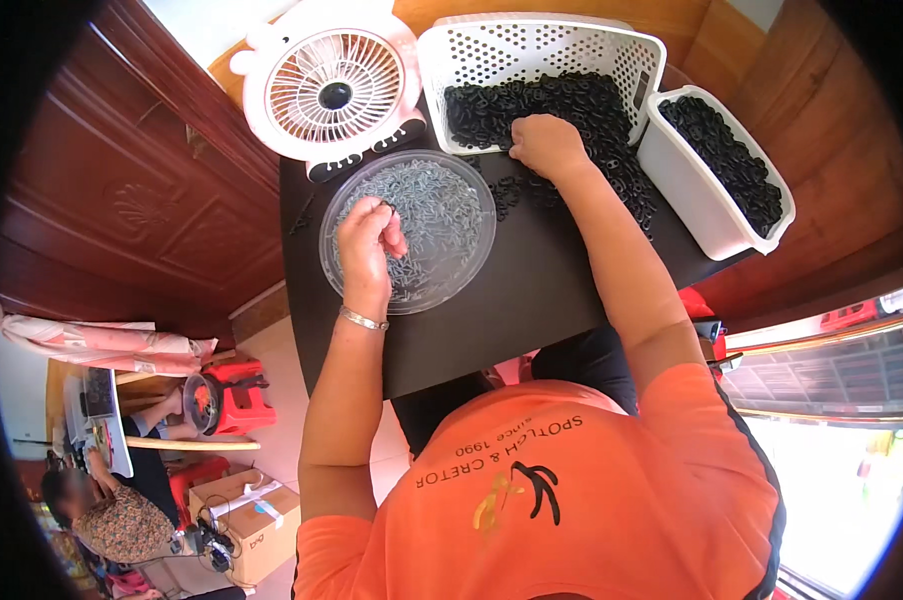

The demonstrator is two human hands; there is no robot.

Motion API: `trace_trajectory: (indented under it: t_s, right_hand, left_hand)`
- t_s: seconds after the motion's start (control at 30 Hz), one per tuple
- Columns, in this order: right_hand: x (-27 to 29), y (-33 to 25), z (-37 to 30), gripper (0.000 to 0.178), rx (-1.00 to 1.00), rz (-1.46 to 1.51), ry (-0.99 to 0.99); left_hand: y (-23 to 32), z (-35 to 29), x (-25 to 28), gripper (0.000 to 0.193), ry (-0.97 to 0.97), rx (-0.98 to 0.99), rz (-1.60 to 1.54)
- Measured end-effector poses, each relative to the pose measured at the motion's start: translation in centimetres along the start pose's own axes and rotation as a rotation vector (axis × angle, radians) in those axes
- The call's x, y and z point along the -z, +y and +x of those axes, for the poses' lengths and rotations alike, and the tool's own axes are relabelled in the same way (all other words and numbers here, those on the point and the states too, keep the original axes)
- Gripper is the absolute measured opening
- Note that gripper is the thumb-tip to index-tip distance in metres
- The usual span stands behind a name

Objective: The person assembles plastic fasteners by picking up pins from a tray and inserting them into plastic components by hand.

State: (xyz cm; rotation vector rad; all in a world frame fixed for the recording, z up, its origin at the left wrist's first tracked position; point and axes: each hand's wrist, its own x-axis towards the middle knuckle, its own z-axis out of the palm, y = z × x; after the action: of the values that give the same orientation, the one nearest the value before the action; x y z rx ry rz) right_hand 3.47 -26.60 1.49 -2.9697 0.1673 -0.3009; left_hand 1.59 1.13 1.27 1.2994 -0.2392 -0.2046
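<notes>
At centre frame, on a black table (532, 300), the left hand (369, 243) hovers over a clear round dish (409, 230) of small grey pieces (442, 215), thumb and forefinger pinched on one small dark piece at the fingertips; a metal bracelet (363, 320) circles the wrist. Toward upper centre, the right hand (546, 145) rests, fingers curled downward, on black rings (572, 110) spilling from a white perforated basket (542, 50) onto the table; whether it grips any ring cannot be told. At upper right, touching the basket, a white tub (707, 215) holds more black rings. At upper left, just beside the dish, stands a white fan (332, 85). At lower left, another person (112, 515) sits near a cardboard box (247, 520).
</notes>
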Motion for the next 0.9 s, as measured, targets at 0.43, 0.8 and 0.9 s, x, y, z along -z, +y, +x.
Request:
trace_trajectory:
  t_s: [0.43, 0.8, 0.9]
  right_hand:
    - [1.2, -0.4, -1.4, 0.015, 0.212, 0.309, -0.229]
    - [0.5, -1.9, -1.2, 0.015, 0.238, 0.031, -0.176]
    - [0.8, -2.9, -1.9, 0.016, 0.248, -0.037, -0.138]
  left_hand:
    - [-0.1, -0.1, -0.3, 0.017, -0.024, 0.009, 0.009]
    - [-0.1, -0.1, -0.1, 0.018, -0.024, 0.009, 0.033]
    - [0.0, -0.2, 0.0, 0.018, -0.021, -0.003, 0.041]
